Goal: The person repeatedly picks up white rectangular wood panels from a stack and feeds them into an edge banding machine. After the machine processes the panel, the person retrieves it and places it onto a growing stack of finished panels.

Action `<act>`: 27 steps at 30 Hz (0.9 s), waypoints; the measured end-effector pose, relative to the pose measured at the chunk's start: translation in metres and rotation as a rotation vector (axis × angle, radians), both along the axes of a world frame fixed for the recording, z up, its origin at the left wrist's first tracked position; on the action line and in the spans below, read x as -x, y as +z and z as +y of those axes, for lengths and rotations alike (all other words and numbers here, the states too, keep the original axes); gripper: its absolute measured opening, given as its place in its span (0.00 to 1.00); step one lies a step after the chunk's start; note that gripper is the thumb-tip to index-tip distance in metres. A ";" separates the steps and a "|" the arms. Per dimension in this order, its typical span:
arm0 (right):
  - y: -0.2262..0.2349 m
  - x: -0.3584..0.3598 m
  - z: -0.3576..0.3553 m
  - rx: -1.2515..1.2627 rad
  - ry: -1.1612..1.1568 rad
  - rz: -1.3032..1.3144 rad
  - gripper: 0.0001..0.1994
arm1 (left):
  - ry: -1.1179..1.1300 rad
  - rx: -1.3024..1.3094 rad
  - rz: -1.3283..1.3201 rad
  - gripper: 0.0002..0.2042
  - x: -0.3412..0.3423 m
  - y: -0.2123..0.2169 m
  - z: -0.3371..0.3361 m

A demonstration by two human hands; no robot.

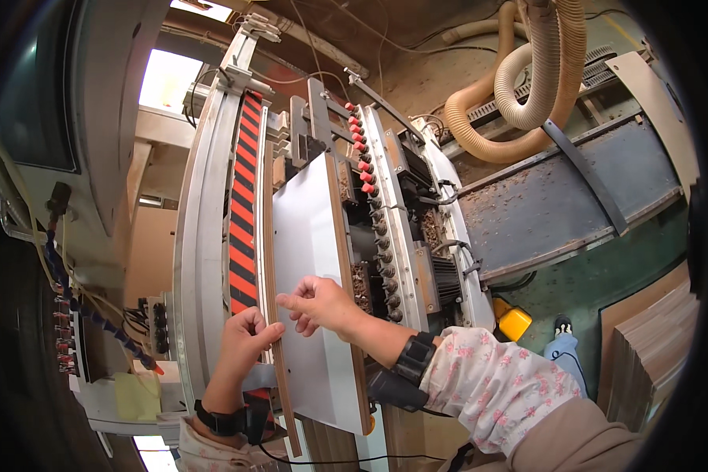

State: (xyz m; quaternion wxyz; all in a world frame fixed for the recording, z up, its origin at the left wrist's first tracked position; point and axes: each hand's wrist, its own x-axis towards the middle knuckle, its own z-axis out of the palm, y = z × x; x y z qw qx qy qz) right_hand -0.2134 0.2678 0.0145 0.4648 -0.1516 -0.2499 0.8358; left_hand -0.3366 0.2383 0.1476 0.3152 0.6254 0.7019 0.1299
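Note:
A long white panel (315, 236) lies on the machine, with a narrow brown strip (282, 377) running along its left side. My left hand (245, 344) is beside this strip, fingers curled and thumb reaching over its edge. Just to the right, my right hand (322, 305) hovers over the panel with fingers bent inward and thumb and forefinger close together, pointing at the strip. Both hands are closed, and anything between the fingers is too small or hidden to make out. Dark bands circle both wrists.
Left of the panel runs a red-and-black striped guard (245, 204). On the right stands a row of drill spindles (381, 244) with red caps. Beyond are ribbed hoses (480, 141) and a dusty grey table (566, 189). Stacked boards (653, 346) stand at the lower right.

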 end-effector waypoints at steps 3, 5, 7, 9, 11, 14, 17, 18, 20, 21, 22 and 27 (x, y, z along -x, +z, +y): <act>-0.001 -0.001 0.003 0.000 0.017 0.005 0.17 | -0.012 0.017 -0.004 0.16 0.000 -0.001 0.000; 0.000 -0.001 0.006 -0.008 0.018 -0.005 0.17 | -0.010 0.013 -0.066 0.15 0.002 0.000 0.003; -0.002 0.003 0.008 -0.028 -0.060 -0.108 0.17 | -0.006 0.006 -0.103 0.15 0.006 0.001 0.002; 0.000 0.001 0.010 -0.020 -0.093 -0.110 0.17 | -0.010 0.004 -0.115 0.15 0.010 0.004 0.004; 0.006 0.001 0.009 0.010 -0.061 -0.013 0.17 | 0.014 0.029 -0.101 0.14 0.008 0.006 0.002; 0.011 0.000 0.010 -0.018 -0.043 -0.022 0.18 | 0.007 0.044 -0.093 0.14 0.004 0.003 0.003; 0.013 -0.005 0.014 -0.075 -0.020 -0.052 0.19 | -0.005 0.054 -0.089 0.14 0.008 0.003 0.005; 0.013 -0.006 0.016 -0.080 -0.020 -0.060 0.19 | -0.007 0.058 -0.088 0.14 0.010 0.003 0.005; 0.013 -0.008 0.018 -0.090 -0.021 -0.075 0.19 | -0.009 0.049 -0.097 0.14 0.010 0.001 0.005; 0.014 -0.009 0.019 -0.098 -0.033 -0.093 0.18 | -0.011 0.044 -0.101 0.14 0.010 0.001 0.005; 0.015 -0.011 0.018 -0.107 -0.045 -0.110 0.18 | -0.014 0.046 -0.089 0.14 0.010 0.001 0.005; 0.001 -0.019 0.019 -0.139 -0.106 -0.254 0.17 | 0.000 0.005 -0.122 0.13 0.012 0.007 0.006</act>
